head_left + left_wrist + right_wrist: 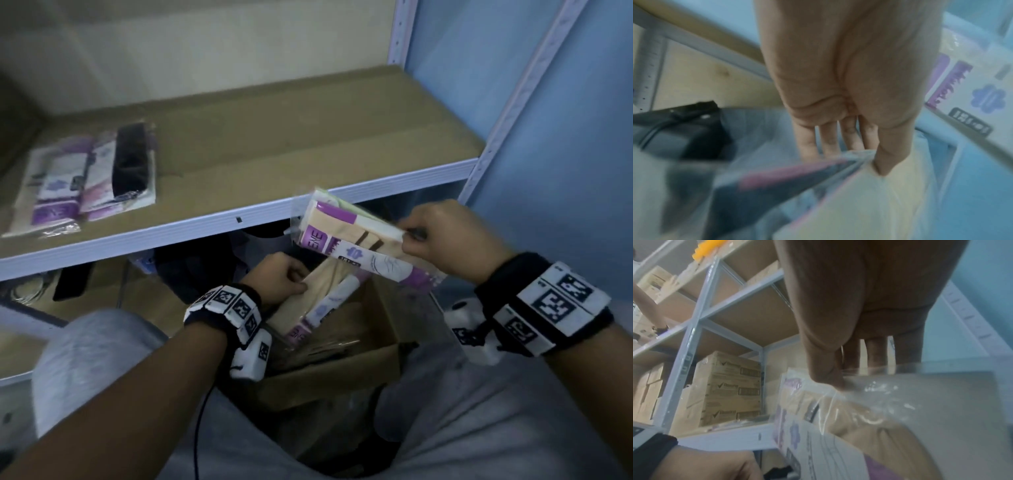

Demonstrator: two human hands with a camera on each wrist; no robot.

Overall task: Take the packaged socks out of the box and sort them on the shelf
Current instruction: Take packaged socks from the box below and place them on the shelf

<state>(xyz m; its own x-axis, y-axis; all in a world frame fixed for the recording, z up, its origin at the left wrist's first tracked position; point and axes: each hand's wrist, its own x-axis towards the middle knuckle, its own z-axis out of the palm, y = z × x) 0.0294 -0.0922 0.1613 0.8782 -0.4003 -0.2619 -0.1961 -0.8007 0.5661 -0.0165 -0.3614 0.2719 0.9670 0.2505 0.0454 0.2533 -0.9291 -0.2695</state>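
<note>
The shelf (260, 192), a pale metal frame lined with brown cardboard, runs across just beyond both hands, its front rail a little above them. Below the hands sits the cardboard box (342, 370), open, wedged between the person's grey-clad knees. Far off to the left of the left hand, well apart from it, a small group of sock packs (85, 178) lies flat on the shelf board, purple and white labels side by side with a black pair on the right. The right hand (455, 240) is up in front of the shelf rail, thumb and fingers pinched together on the edge of a clear-wrapped pack of beige socks (346, 246) that sticks out to its left, tilted, with a purple and white label; from the right wrist view the thumb (826, 376) presses down on the plastic while the fingers sit behind it. The left hand (281, 277) is lower, just over the box mouth, its thumb and fingers clamped on the top end of a second beige pack (315, 301), which hangs down from it into the box. The two packs are near each other, and I can't tell whether they touch.
</note>
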